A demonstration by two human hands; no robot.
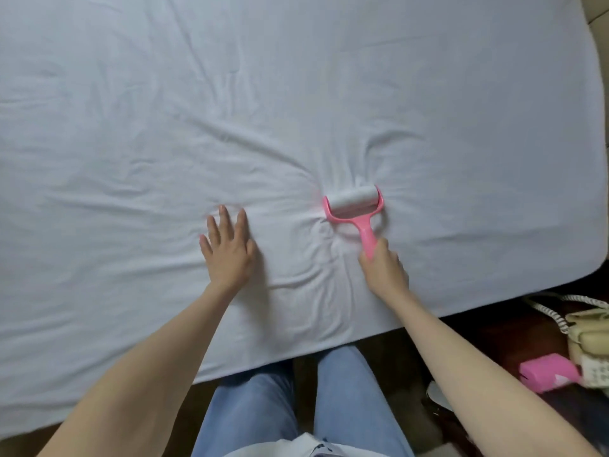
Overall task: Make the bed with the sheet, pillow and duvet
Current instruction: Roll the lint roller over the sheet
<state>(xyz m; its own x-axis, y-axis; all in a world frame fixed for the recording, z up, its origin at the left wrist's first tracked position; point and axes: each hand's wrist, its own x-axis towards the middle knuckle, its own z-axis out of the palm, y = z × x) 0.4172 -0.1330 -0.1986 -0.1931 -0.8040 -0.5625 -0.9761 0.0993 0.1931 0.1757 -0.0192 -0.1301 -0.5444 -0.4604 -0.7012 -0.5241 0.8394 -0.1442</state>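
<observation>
Sheet point(296, 94) covers the bed, spread wide but creased, with folds running in toward the spot where I work. My right hand point(384, 267) has its grip closed round the pink handle of the roller point(354, 201), whose white drum presses into the cloth and bunches it just ahead. My left hand point(227, 249) lies flat on the sheet beside it, fingers straight, holding nothing, just pinning the fabric. No pillow or duvet shows here, so I judge the bed only partly made, with the sheet stage under way.

What could go wrong: the sticky drum may drag the cloth along instead of rolling over it, deepening the gathers already forming at its front. If my flat hand lifts or slips, nothing keeps the fabric taut and the sheet could pull loose at the near edge. A phone point(590, 341) and a pink box point(548, 372) sit low beside the bed on my right, near my elbow, and a wide backstroke could knock them
</observation>
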